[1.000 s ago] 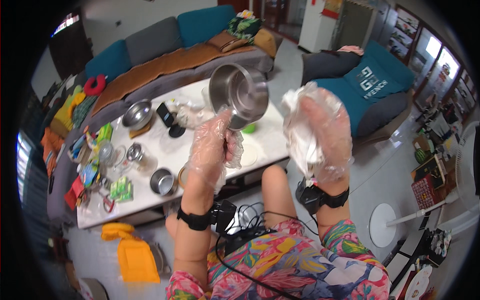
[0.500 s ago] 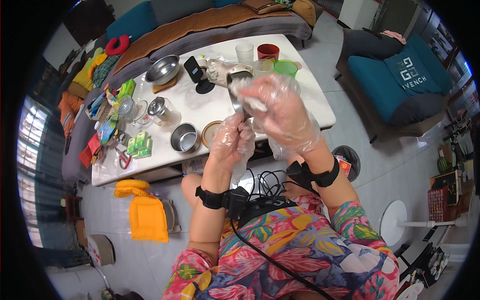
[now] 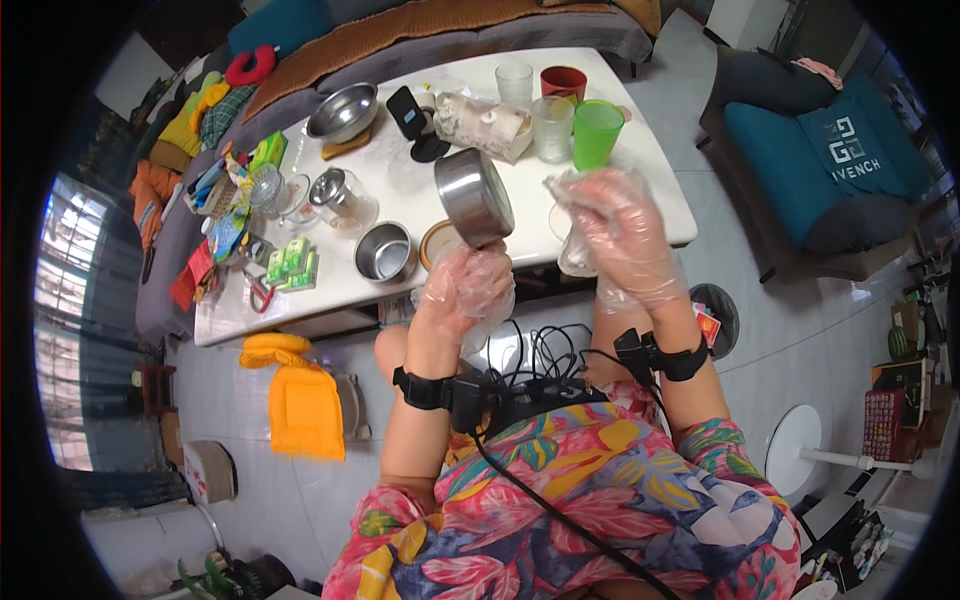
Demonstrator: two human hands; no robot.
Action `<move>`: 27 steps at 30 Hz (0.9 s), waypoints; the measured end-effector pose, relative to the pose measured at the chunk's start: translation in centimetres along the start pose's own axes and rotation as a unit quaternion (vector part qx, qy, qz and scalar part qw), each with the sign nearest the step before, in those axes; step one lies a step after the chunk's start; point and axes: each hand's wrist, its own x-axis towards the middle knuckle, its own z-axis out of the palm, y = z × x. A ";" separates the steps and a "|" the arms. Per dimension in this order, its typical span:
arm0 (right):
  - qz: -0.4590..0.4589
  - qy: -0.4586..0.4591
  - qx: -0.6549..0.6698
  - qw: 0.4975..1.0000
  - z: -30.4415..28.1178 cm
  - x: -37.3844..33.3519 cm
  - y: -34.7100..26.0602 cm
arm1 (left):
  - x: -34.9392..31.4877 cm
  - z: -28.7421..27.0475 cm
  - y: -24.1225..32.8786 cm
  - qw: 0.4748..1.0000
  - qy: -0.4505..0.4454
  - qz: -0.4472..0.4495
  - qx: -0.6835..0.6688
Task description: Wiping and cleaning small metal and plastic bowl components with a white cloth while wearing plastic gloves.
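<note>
Both my hands wear clear plastic gloves. My left hand (image 3: 465,292) is closed on the lower edge of a shiny steel cup (image 3: 468,197), held tilted on its side above the table. A little to the right, apart from the cup, my right hand (image 3: 625,235) is closed on a crumpled white cloth or tissue (image 3: 576,256), which hangs below the fingers. A second steel cup (image 3: 384,253) stands on the table left of my left hand. Partly behind the held cup and my left hand lies a round brown-rimmed lid (image 3: 432,240).
On the white table (image 3: 290,325) stand a green cup (image 3: 596,135), a red cup (image 3: 563,84), clear glasses (image 3: 552,130), a patterned roll (image 3: 485,125), a phone stand (image 3: 418,130), a steel basin (image 3: 343,113), a glass jar (image 3: 343,200) and green packets (image 3: 292,264). A bin (image 3: 718,315) sits on the floor.
My right hand, with the white cloth, has moved away from the steel cup to the right and down. The cup is now raised into plain view. The whole view has shifted slightly.
</note>
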 end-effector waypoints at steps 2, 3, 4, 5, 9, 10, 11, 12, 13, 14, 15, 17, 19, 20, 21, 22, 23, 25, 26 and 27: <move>0.069 0.004 0.086 0.994 -0.1 0.4 -1.6 | 0.1 -0.8 -1.0 1.000 -0.014 -0.002 -0.003; -0.003 -0.034 0.042 0.999 -0.1 0.7 -2.5 | 0.2 -1.4 -1.4 0.999 -0.035 -0.004 -0.006; -0.075 -0.072 -0.001 0.995 0.3 0.8 -3.0 | 0.0 -1.9 -1.6 1.000 -0.030 -0.006 -0.005; -0.098 -0.101 -0.056 0.988 1.0 0.6 -3.1 | -0.2 -2.2 -1.9 0.997 -0.034 -0.023 0.065; -0.004 -0.038 0.038 0.999 3.5 -0.3 0.2 | -1.5 -0.6 -1.6 0.972 0.035 -0.040 0.228; -0.002 -0.038 0.039 0.999 3.6 -0.4 1.6 | -1.7 0.0 -1.4 0.947 0.102 -0.063 0.299; 0.033 -0.035 0.064 0.997 3.7 -0.3 2.0 | -1.8 -0.4 -1.4 0.928 0.102 -0.040 0.357; 0.069 -0.032 0.089 0.993 3.7 -0.3 2.3 | -2.2 -0.8 -1.5 0.928 0.107 -0.039 0.355; 0.135 -0.056 0.059 0.988 3.5 -0.6 2.2 | -2.6 -1.3 -1.6 0.897 0.140 0.001 0.419; 0.134 -0.059 0.063 0.987 3.6 -1.0 2.7 | -2.9 -1.9 -1.7 0.859 0.174 0.042 0.479; 0.206 -0.093 0.051 0.973 3.6 -1.9 3.5 | -3.0 -2.1 -2.1 0.860 0.225 0.087 0.449; 0.277 -0.131 0.040 0.951 4.0 -3.9 5.4 | -2.7 -2.6 -1.8 0.823 0.278 0.074 0.490; 0.308 -0.120 -0.052 0.942 4.3 -6.1 7.3 | -2.0 -3.5 -1.2 0.753 0.340 0.054 0.560; 0.311 -0.122 -0.051 0.941 4.4 -7.1 8.2 | -1.7 -3.6 -1.3 0.754 0.342 0.051 0.559; 0.329 -0.096 0.008 0.939 4.6 -7.9 8.8 | -1.5 -3.6 -1.4 0.771 0.335 0.059 0.538; 0.345 -0.069 0.067 0.934 4.7 -8.5 9.3 | -1.5 -3.4 -1.5 0.787 0.328 0.068 0.518; 0.377 -0.067 0.136 0.914 4.3 -8.1 7.9 | -1.6 -3.1 -1.5 0.782 0.335 0.060 0.523; 0.394 -0.044 0.188 0.899 4.3 -7.7 6.9 | -1.5 -3.3 -1.7 0.776 0.333 0.066 0.531; 0.409 -0.020 0.238 0.881 4.3 -7.7 6.7 | -1.3 -3.2 -1.9 0.771 0.330 0.072 0.540; 0.409 -0.018 0.238 0.881 4.3 -7.7 6.9 | -1.2 -3.0 -2.1 0.771 0.328 0.072 0.541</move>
